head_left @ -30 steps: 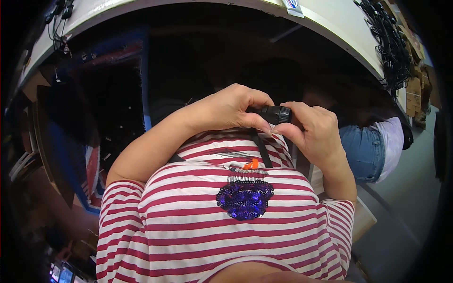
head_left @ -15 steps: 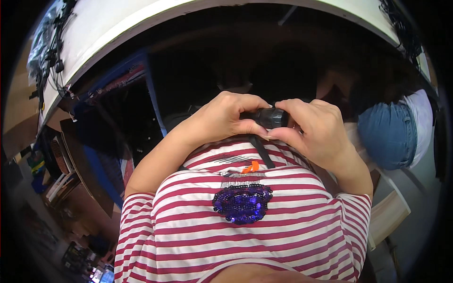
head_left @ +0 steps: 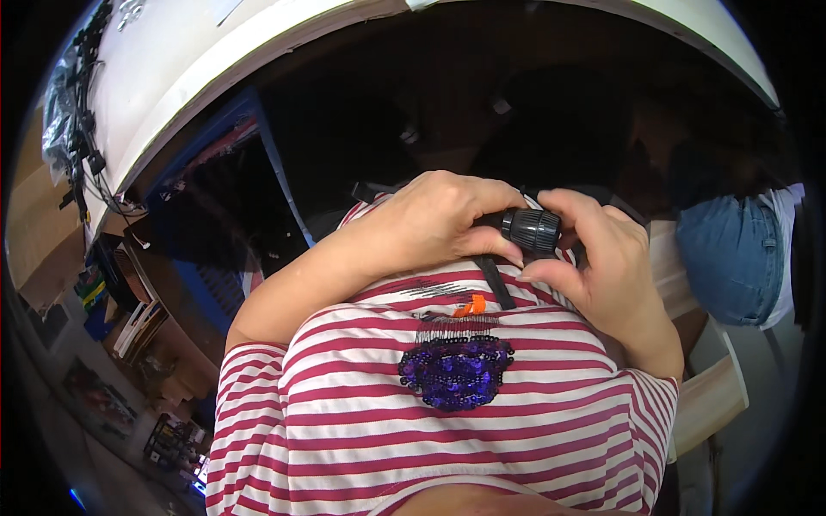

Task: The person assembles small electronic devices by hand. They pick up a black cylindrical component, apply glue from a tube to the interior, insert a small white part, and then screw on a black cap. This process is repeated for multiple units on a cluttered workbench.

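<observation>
A short black ribbed cylinder, like a cap or a flashlight head, is in front of my belly. My left hand is closed on its left part, thumb below and fingers above. What lies inside that hand is hidden. Around the right end, my right hand has its thumb and forefinger spread apart; its other fingers are partly hidden behind. Below the cylinder a black strap hangs against my striped shirt.
A white table edge curves across the far side, with black cables at its left. A blue-framed crate stands below it. At right are a person's jeans and a pale wooden stool.
Both hands and the cylinder have shifted to the right in view. My right thumb and forefinger have spread away from the cylinder, so more of its ribbed side shows.
</observation>
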`<move>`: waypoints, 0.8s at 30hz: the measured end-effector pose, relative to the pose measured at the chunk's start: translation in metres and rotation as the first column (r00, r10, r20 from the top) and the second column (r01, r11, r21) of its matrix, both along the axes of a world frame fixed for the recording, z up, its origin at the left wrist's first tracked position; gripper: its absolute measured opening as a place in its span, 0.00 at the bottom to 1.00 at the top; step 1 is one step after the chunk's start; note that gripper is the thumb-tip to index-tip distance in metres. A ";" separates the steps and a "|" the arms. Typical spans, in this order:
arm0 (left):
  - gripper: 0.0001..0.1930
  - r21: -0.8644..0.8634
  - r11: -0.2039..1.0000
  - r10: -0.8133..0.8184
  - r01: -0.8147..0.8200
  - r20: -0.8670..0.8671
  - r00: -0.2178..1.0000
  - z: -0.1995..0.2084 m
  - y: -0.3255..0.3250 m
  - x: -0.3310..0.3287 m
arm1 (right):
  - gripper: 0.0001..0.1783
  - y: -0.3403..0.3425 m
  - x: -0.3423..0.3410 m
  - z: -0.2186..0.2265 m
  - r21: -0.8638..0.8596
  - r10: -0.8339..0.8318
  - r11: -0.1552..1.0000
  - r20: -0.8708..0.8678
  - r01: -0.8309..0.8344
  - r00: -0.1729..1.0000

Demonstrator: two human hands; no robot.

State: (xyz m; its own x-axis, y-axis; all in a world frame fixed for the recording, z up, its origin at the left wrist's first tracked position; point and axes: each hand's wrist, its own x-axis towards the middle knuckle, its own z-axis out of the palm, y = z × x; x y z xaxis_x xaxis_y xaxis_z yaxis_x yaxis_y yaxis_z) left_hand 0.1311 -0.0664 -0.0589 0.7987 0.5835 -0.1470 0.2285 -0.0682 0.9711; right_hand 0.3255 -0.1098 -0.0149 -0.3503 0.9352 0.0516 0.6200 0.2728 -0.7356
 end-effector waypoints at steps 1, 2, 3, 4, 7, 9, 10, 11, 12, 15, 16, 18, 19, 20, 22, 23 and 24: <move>0.18 -0.008 1.000 -0.013 0.013 -0.007 1.000 -0.002 0.003 0.000 | 0.21 0.001 0.001 -0.003 -0.032 0.019 0.999 0.003 -0.019 1.000; 0.18 -0.015 1.000 -0.025 0.025 -0.015 1.000 -0.004 0.005 -0.001 | 0.22 0.001 0.003 -0.007 -0.064 0.039 0.997 0.005 -0.038 0.999; 0.18 -0.018 1.000 -0.020 0.020 0.011 1.000 -0.009 0.006 -0.001 | 0.22 0.002 0.004 -0.011 -0.096 0.059 0.994 0.006 -0.058 0.998; 0.18 -0.019 1.000 -0.022 0.022 0.016 1.000 -0.012 0.007 -0.001 | 0.23 0.002 0.005 -0.013 -0.181 0.041 0.983 -0.008 -0.042 0.999; 0.18 -0.057 0.998 -0.023 0.025 0.034 0.999 -0.018 0.013 -0.002 | 0.27 0.004 0.001 -0.014 -0.332 -0.044 0.943 -0.072 0.018 0.996; 0.18 -0.130 0.991 -0.020 0.026 0.051 0.998 -0.018 0.018 -0.001 | 0.27 0.007 -0.006 -0.011 -0.294 -0.098 0.954 -0.112 0.061 0.989; 0.18 -0.110 0.994 -0.007 0.015 0.071 0.997 -0.020 0.019 -0.001 | 0.28 0.009 -0.008 -0.011 -0.267 -0.098 0.961 -0.109 0.066 0.989; 0.18 -0.091 0.996 0.006 0.003 0.091 0.996 -0.022 0.021 0.000 | 0.28 0.009 -0.005 -0.012 -0.226 -0.058 0.973 -0.059 0.043 0.997; 0.18 -0.073 0.997 0.018 -0.010 0.110 0.994 -0.023 0.021 0.000 | 0.29 0.008 -0.001 -0.014 -0.185 -0.019 0.983 -0.008 0.018 1.000; 0.18 -0.139 0.988 -0.054 0.069 0.107 0.993 -0.029 0.018 -0.003 | 0.30 0.009 0.005 -0.015 -0.273 0.074 0.960 0.023 -0.065 0.997; 0.18 -0.124 0.990 -0.046 0.060 0.113 0.992 -0.030 0.019 -0.004 | 0.30 0.011 0.004 -0.015 -0.290 0.100 0.953 0.031 -0.086 0.995; 0.18 -0.092 0.995 -0.031 0.043 0.126 0.992 -0.030 0.022 -0.005 | 0.27 0.013 -0.003 -0.016 -0.253 -0.002 0.968 0.010 0.005 1.000; 0.18 -0.090 0.995 -0.022 0.034 0.140 0.990 -0.031 0.022 -0.006 | 0.26 0.015 -0.007 -0.016 -0.230 -0.051 0.972 -0.001 0.050 0.999; 0.18 -0.086 0.996 -0.012 0.026 0.154 0.988 -0.032 0.022 -0.007 | 0.25 0.016 -0.006 -0.017 -0.235 -0.007 0.972 0.018 0.011 1.000; 0.18 -0.060 0.998 -0.011 0.020 0.149 0.989 -0.034 0.022 -0.008 | 0.24 0.016 0.000 -0.016 -0.243 0.078 0.968 0.057 -0.062 0.995; 0.18 -0.037 0.999 -0.019 0.024 0.130 0.991 -0.035 0.021 -0.009 | 0.23 0.017 -0.001 -0.015 -0.281 0.074 0.958 0.060 -0.055 0.995; 0.18 -0.013 1.000 -0.025 0.027 0.110 0.994 -0.035 0.020 -0.010 | 0.23 0.018 -0.001 -0.013 -0.318 0.070 0.947 0.063 -0.047 0.996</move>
State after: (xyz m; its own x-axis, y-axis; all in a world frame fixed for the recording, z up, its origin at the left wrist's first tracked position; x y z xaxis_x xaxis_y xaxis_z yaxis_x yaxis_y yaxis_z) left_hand 0.1207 -0.0461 -0.0942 0.8254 0.5607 -0.0659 0.1187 -0.0583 0.9912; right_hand 0.3242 -0.0918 -0.0284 -0.3969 0.8772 -0.2703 0.6645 0.0714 -0.7439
